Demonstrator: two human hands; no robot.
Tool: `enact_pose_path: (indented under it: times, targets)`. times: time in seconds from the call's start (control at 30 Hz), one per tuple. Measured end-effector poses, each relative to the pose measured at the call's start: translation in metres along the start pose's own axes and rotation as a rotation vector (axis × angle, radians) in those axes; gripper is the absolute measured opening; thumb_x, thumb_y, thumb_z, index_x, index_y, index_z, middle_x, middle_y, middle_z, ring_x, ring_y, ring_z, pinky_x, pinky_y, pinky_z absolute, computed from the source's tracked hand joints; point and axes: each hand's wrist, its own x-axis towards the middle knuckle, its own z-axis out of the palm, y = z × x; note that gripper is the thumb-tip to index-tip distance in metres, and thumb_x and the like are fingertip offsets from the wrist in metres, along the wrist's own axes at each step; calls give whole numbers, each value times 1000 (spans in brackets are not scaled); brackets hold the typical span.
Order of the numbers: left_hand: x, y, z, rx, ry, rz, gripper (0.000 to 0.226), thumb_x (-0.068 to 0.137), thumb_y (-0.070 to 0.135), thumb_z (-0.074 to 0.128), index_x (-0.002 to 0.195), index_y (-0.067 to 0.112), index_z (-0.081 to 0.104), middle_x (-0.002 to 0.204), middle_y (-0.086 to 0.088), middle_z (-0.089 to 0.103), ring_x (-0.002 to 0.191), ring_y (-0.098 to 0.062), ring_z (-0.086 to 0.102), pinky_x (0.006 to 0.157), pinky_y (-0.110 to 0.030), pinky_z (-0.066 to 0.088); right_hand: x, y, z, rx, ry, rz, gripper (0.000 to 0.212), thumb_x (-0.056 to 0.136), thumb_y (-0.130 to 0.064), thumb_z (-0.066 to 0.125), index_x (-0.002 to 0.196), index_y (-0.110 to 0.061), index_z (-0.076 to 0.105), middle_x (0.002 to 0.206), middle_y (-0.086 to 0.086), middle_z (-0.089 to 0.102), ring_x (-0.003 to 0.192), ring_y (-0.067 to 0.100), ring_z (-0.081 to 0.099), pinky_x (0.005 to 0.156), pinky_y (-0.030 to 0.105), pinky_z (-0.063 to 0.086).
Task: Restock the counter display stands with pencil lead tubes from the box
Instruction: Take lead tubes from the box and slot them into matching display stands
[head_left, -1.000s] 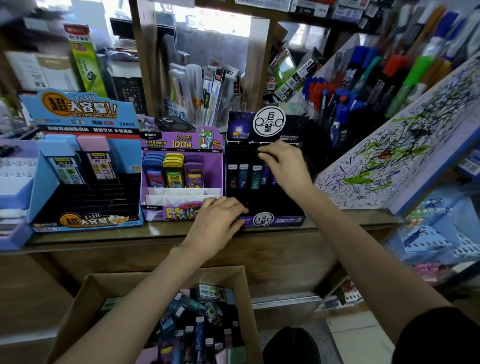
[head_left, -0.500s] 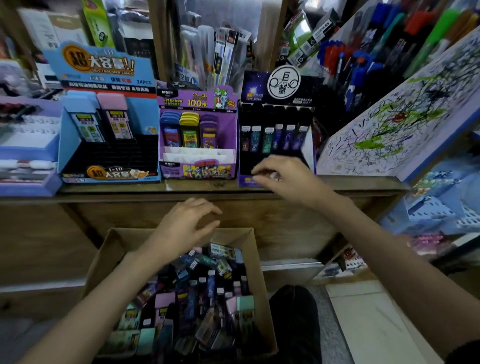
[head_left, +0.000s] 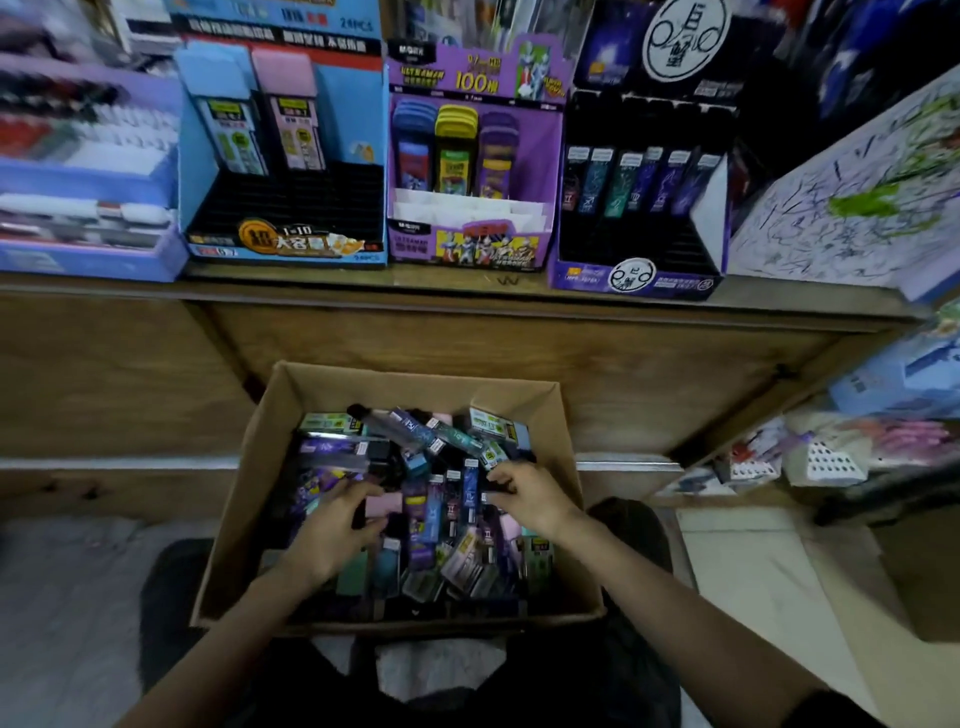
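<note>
**Both hands in the box, picking out the next tubes**

The cardboard box (head_left: 563, 467) sits on the floor below the wooden counter (head_left: 467, 291), and it serves as the landmark here. Up and to the left of the box, on the counter, stands the blue stand (head_left: 283, 156), which holds only two fat cases at its back and has most of its black slots bare. Straight above the box is the purple stand (head_left: 475, 171), with three stacks at the back and white dividers free in front. Up and to the right of the box is the black stand (head_left: 639, 182), with one row of slim tubes and open slots below it.

Inside the box lies a loose heap of lead tubes (head_left: 431, 441), mixed in colour and shape. The left hand (head_left: 332, 525) reaches into the left half of the box with fingers curled down over the pile; whether it has closed on a tube cannot be told. The right hand (head_left: 524, 493) is in the right half, its fingers pinched at a dark tube among the others, though a firm grip is not clear.

The step appears to be sorting and gathering. The next move likely calls for choosing tubes that match one stand, then lifting them up to its empty slots.
</note>
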Motion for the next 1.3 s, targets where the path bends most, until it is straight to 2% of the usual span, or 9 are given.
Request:
enact_pose_path:
  times: [0.13, 0.27, 0.33, 0.5, 0.67, 1.0, 1.1, 1.2, 1.3]
  targets:
    - [4, -8, 5, -1, 17, -30, 48, 82, 16, 71, 124, 3, 53, 123, -18, 53, 114, -32, 50, 95, -34, 41, 21, 3, 14, -154, 128, 88, 45, 92, -29, 57, 132, -12, 47, 134, 10, 43, 125, 28, 42, 102, 34, 37]
    - [12, -5, 7, -16, -1, -4, 40, 85, 17, 67, 122, 7, 56, 118, -14, 55, 107, -27, 54, 88, -27, 41, 34, 1, 19, -208, 107, 109, 58, 93, -38, 53, 142, -14, 33, 142, 10, 35, 131, 32, 29, 106, 38, 30]
    - [15, 2, 14, -51, -27, -3, 34, 87, 16, 64, 118, 6, 57, 115, -14, 57, 101, -23, 56, 82, -23, 41, 36, 2, 22, -258, 95, 96, 57, 93, -40, 52, 140, -13, 35, 140, 9, 36, 129, 31, 27, 105, 38, 30]
    - [31, 26, 37, -124, -78, -39, 41, 88, 25, 64, 121, 4, 54, 121, -14, 57, 110, -27, 54, 91, -31, 43, 29, 13, 34, -381, 80, -21, 56, 92, -44, 52, 136, -11, 43, 140, 4, 34, 130, 28, 24, 108, 37, 29]
    - [43, 43, 58, -104, 44, -167, 46, 82, 38, 69, 112, 6, 54, 116, -12, 58, 106, -27, 56, 85, -33, 46, 14, 29, 41, -388, 142, -91, 54, 86, -48, 57, 129, -16, 53, 137, 3, 37, 129, 25, 24, 109, 35, 25]
    - [40, 42, 79, 221, 55, -121, 65, 75, 48, 71, 116, 6, 42, 119, -12, 47, 112, -27, 47, 86, -35, 41, 10, 27, 45, -35, 188, 13, 41, 79, -29, 73, 113, -10, 63, 126, 7, 36, 118, 21, 39, 102, 24, 30]
    - [42, 41, 78, 207, 38, -148, 66, 74, 49, 72, 116, 6, 45, 120, -13, 48, 114, -28, 46, 88, -37, 41, 16, 19, 41, -11, 137, 72, 39, 79, -29, 72, 111, -9, 62, 121, 9, 47, 106, 22, 54, 87, 25, 43]
    - [45, 45, 78, 222, 15, -198, 67, 75, 53, 69, 118, 6, 49, 122, -13, 47, 116, -30, 45, 91, -38, 41, 28, 10, 36, 137, 138, 150, 48, 77, -19, 75, 119, -5, 56, 108, 13, 62, 96, 21, 60, 68, 18, 38]
    - [48, 47, 78, 233, -2, -216, 68, 74, 57, 68, 116, 6, 51, 121, -14, 48, 115, -31, 46, 90, -39, 41, 37, 4, 33, 298, 97, 259, 58, 75, -7, 76, 125, 0, 47, 102, 16, 61, 99, 26, 59, 84, 27, 46]
